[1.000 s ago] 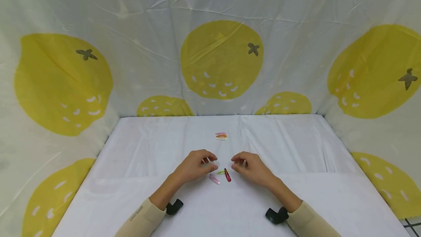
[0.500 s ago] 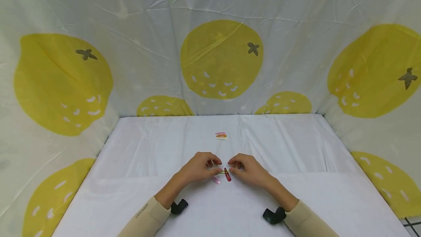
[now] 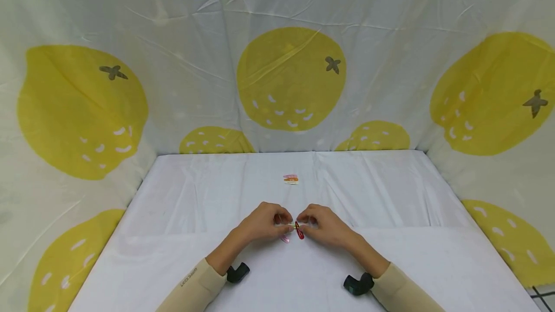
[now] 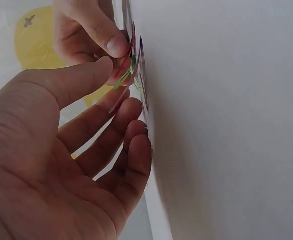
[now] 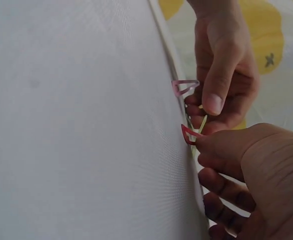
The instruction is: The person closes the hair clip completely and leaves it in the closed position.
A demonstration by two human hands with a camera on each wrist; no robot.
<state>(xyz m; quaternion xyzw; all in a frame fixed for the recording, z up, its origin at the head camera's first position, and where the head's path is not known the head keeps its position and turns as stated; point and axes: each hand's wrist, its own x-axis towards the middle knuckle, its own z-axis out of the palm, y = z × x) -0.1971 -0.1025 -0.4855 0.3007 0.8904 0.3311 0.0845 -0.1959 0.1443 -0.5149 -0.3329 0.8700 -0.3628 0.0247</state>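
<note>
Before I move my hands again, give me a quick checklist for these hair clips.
1. Red clip within reach: ok, at the right hand's fingertips.
2. Green clip apart from the red one: not ok, they overlap in the head view.
3. Pink clip fully visible from above: not ok, the left hand partly covers it.
4. Firm grip in either hand: cannot tell.
5. Far clips clear of both hands: ok, beyond them.

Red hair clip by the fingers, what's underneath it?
A green clip seems to run under the red clip. The stretch directly beneath is covered, and the left hand hides more.
</note>
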